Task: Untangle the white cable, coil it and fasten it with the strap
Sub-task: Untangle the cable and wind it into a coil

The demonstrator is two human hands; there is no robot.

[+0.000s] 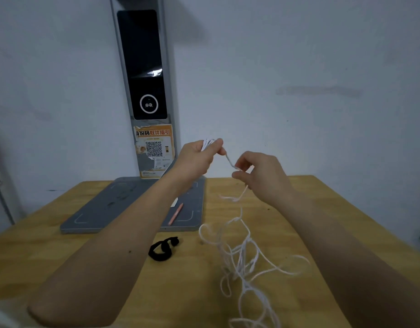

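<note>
Held up over the table (62,268): left hand (194,159) gripping a few gathered turns of white cable (242,254), right hand (258,172) pinching the next stretch. Rest tangled near right, beside black strap (162,248). Probably light, limp, snag-prone; best fed through fingertips.

Strap (163,248) on table (62,252), left of cable (242,254), before pen (175,213).
</note>
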